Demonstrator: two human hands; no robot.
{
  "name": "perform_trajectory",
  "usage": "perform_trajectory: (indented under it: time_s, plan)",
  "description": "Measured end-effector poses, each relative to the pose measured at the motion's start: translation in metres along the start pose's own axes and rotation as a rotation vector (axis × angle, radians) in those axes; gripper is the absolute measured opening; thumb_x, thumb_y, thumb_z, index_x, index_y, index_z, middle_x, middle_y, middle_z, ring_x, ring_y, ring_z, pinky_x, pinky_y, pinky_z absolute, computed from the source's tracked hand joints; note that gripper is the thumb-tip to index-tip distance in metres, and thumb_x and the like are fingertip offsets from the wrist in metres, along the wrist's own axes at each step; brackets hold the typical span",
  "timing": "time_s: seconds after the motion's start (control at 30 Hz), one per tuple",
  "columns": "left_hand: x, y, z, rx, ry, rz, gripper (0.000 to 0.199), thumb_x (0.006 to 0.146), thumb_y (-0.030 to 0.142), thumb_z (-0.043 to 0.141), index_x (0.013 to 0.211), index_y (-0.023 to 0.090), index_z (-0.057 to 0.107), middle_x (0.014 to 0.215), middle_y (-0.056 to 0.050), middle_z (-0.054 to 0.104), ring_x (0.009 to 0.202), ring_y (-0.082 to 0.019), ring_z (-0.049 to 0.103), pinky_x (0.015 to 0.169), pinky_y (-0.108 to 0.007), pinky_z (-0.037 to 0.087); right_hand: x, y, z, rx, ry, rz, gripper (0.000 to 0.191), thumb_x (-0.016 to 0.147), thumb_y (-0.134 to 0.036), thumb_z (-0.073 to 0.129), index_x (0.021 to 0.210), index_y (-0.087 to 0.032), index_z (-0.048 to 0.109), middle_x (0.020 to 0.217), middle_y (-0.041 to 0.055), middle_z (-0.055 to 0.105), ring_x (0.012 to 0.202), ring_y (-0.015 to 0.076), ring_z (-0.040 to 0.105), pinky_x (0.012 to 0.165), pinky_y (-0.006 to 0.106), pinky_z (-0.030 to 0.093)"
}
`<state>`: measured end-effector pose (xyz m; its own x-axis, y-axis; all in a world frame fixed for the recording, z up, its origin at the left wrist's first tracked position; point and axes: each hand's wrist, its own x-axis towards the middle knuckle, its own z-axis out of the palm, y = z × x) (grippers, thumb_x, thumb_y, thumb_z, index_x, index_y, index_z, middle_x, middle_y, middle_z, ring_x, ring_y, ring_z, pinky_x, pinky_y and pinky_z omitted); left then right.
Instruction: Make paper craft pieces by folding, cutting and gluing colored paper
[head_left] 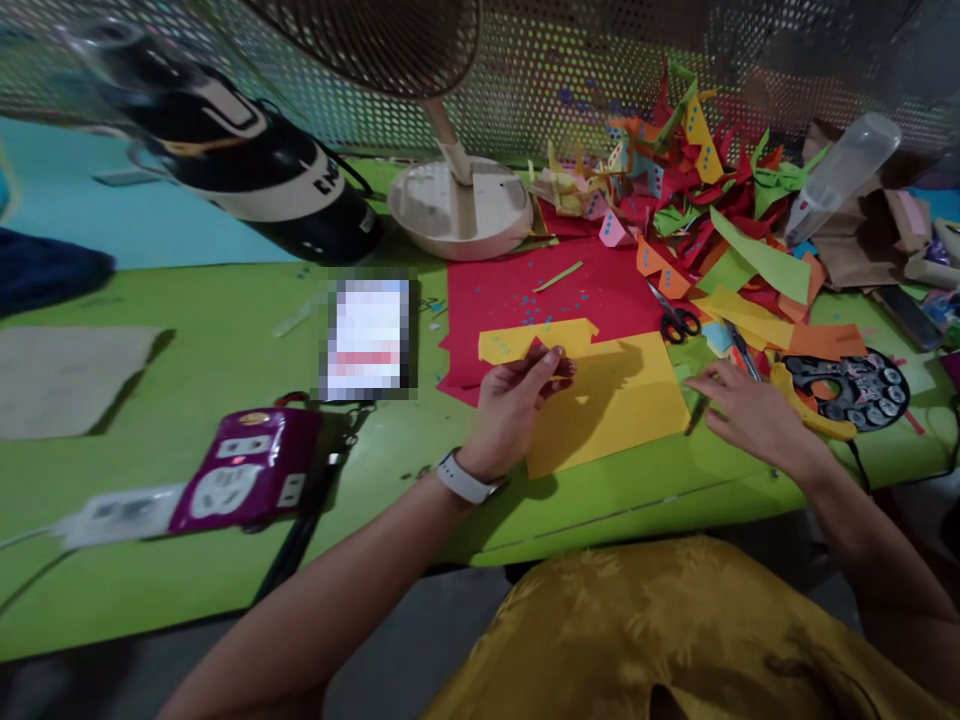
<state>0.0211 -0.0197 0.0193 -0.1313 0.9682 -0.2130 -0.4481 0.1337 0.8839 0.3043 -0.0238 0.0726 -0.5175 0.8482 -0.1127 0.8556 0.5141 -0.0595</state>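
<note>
My left hand [517,405], with a white watch on its wrist, is closed on a yellow paper strip [504,345] marked with small blue-green dots. The strip is held over a flat yellow sheet [619,400], which overlaps a red sheet [487,290]. Farther right, my right hand [754,415] reaches over the green table with its fingers apart and holds nothing that I can see. Just under its fingertips lies a slim dark tool [697,414], too covered to name. Beside that hand are black-handled scissors [679,320], a craft knife [741,350] and a yellow-handled tool [806,408].
Cut and folded coloured paper is heaped [690,190] at the back right, near a clear plastic bottle [847,170]. A fan base [461,215] and a black bottle [262,175] stand behind. Leftward lie a blurred-out phone [367,335] and a purple power strip [244,465].
</note>
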Motion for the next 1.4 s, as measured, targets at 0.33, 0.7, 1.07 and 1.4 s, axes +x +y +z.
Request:
perform_trajectory:
  time_s: [0.33,0.7,1.07,1.4]
  plan:
    - [0.001,-0.005,0.001,-0.042,0.010,-0.032,0.026,0.064,0.037,0.087,0.077,0.019,0.075,0.074,-0.002,0.073,0.072,-0.012,0.069,0.067,-0.025,0.055,0.010,0.003,0.006,-0.158,0.004,-0.370,0.023,0.085,-0.003,0.050,0.093,-0.018,0.065,0.095,0.0093,0.067,0.089,0.0242,0.064,0.076,0.036,0.051]
    - [0.001,-0.005,0.001,-0.015,0.001,-0.033,0.028,0.064,0.040,0.086,0.078,0.018,0.076,0.077,-0.004,0.074,0.072,-0.014,0.068,0.070,-0.027,0.055,0.005,0.006,-0.013,0.263,0.289,-0.398,0.019,0.079,-0.006,0.051,0.086,-0.022,0.057,0.087,0.0039,0.068,0.082,0.0195,0.065,0.069,0.031,0.050]
    - [-0.001,-0.001,0.003,-0.019,0.008,-0.030,0.032,0.059,0.041,0.090,0.077,0.019,0.077,0.074,-0.002,0.073,0.070,-0.012,0.066,0.066,-0.023,0.053,0.015,-0.008,-0.015,0.947,0.725,-0.085,0.018,0.074,-0.006,0.054,0.075,-0.022,0.059,0.075,-0.0011,0.060,0.070,0.0141,0.057,0.061,0.027,0.046]
    - [-0.001,-0.002,0.001,0.001,0.024,-0.032,0.028,0.061,0.040,0.089,0.076,0.019,0.076,0.074,-0.002,0.072,0.071,-0.013,0.066,0.063,-0.023,0.050,0.031,-0.012,-0.010,0.542,0.635,0.009,0.015,0.088,-0.026,0.056,0.074,-0.022,0.058,0.073,0.0006,0.058,0.064,0.0136,0.055,0.061,0.028,0.045]
